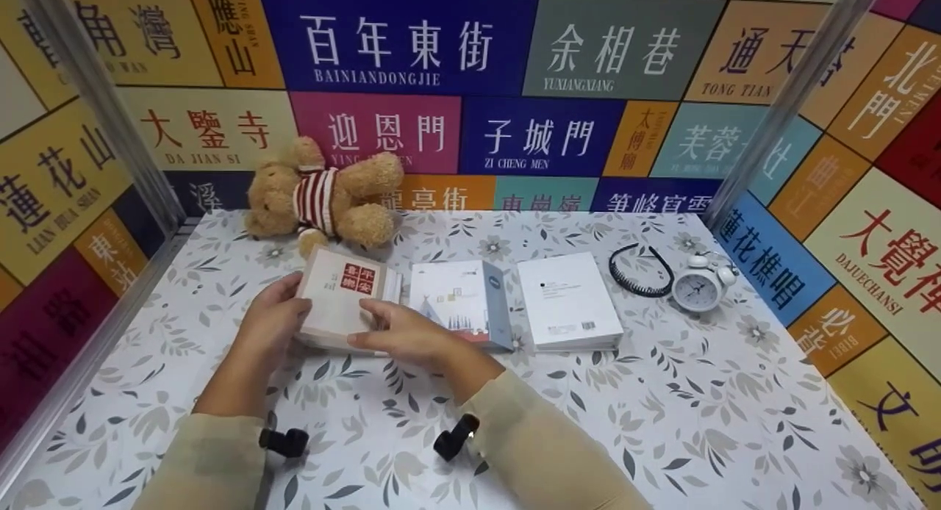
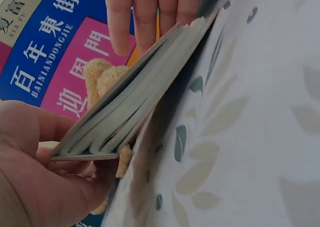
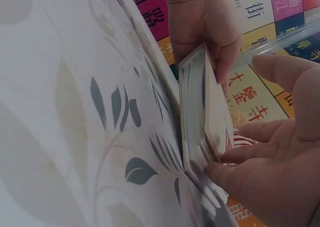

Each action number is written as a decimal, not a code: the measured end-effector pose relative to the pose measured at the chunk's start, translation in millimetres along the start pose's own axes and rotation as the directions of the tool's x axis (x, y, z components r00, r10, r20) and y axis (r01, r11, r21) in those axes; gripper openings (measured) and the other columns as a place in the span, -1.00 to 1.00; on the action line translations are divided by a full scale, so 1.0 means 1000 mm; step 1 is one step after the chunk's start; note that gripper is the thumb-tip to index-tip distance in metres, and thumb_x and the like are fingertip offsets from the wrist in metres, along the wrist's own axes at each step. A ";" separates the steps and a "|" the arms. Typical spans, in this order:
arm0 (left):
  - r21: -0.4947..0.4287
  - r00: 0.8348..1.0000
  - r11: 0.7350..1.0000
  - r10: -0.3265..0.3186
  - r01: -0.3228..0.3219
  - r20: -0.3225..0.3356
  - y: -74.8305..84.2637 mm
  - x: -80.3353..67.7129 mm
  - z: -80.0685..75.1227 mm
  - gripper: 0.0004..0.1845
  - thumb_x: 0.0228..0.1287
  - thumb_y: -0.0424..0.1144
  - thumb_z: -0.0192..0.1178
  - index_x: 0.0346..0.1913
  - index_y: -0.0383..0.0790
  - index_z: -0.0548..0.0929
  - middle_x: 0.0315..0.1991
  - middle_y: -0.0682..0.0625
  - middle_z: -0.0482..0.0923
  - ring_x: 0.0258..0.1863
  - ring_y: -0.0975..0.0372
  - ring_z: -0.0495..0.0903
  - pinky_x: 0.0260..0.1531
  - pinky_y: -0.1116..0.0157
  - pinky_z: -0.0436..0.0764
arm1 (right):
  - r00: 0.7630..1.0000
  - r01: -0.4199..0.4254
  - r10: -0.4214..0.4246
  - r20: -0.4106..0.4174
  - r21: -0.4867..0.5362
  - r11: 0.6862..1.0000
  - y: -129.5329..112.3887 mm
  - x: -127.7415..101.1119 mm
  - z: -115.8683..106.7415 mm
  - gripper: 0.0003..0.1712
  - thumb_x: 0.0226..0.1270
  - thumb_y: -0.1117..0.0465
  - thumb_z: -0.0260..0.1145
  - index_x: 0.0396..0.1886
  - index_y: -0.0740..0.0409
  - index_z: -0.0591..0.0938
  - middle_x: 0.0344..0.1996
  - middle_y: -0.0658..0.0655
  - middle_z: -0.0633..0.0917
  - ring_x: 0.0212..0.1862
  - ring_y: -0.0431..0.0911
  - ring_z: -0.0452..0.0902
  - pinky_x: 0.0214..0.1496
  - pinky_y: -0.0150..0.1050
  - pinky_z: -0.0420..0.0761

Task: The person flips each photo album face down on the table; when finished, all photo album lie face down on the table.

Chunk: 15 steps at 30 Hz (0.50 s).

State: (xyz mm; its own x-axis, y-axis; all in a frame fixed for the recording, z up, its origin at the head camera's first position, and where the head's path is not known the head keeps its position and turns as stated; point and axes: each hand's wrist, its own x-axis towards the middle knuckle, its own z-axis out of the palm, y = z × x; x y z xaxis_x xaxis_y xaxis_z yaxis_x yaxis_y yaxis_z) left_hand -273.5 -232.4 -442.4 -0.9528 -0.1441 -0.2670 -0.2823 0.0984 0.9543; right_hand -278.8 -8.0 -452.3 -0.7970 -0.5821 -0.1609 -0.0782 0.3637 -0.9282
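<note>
The left hand (image 1: 273, 320) grips the book's (image 1: 345, 293) left edge; the right hand (image 1: 401, 335) grips its near right corner, lifting it off the table (image 1: 662, 392) (underside hidden). Rightwards lie a booklet (image 1: 459, 300), a white book (image 1: 567, 298), a headband (image 1: 638, 271) and a clock (image 1: 698, 284).

Cream paperback book with red square-block cover label (image 1: 345, 298): cover faces up, far end tipped off the floral-cloth table (image 1: 662, 392), near edge down. Sits left of centre, toward the table's back edge. Page block fanned slightly open.
</note>
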 end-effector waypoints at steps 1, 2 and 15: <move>-0.031 1.000 0.999 0.008 -0.008 0.001 0.003 -0.002 0.002 -0.32 0.44 -0.32 -0.09 0.58 -0.05 0.05 0.57 -0.02 0.09 0.51 0.15 0.19 0.48 0.14 0.29 | 1.000 0.002 -0.001 0.005 -0.016 1.000 -0.002 -0.001 0.000 0.00 0.18 -0.16 0.42 0.55 -0.09 0.19 0.50 0.10 0.32 0.52 -0.07 0.21 0.58 -0.18 0.17; -0.051 1.000 0.999 0.014 -0.014 0.006 0.007 -0.005 0.003 -0.34 0.46 -0.30 -0.10 0.58 -0.02 0.06 0.58 0.01 0.08 0.51 0.16 0.19 0.48 0.13 0.29 | 1.000 0.004 -0.003 0.011 -0.016 1.000 -0.003 -0.002 -0.001 0.00 0.19 -0.16 0.42 0.56 -0.09 0.19 0.50 0.11 0.31 0.52 -0.06 0.21 0.57 -0.17 0.18; -0.103 0.970 0.971 0.226 -0.217 0.091 0.032 -0.037 0.027 -0.47 0.52 -0.08 0.01 0.48 -0.06 0.32 0.47 -0.01 0.31 0.37 0.15 0.42 0.36 0.19 0.44 | 0.985 0.035 -0.020 -0.173 0.080 0.996 -0.023 -0.009 -0.006 -0.19 0.30 -0.31 0.25 0.50 -0.32 0.26 0.47 0.00 0.37 0.43 -0.05 0.35 0.42 -0.08 0.42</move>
State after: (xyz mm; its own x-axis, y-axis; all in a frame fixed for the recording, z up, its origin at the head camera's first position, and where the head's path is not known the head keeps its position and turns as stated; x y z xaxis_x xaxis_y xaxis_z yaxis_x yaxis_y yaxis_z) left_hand -250.4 -197.7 -405.9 -0.9981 -0.0280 -0.0555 -0.0563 0.0256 0.9981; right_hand -273.4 -6.2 -427.5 -0.8868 -0.4548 -0.0816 -0.0576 0.2841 -0.9571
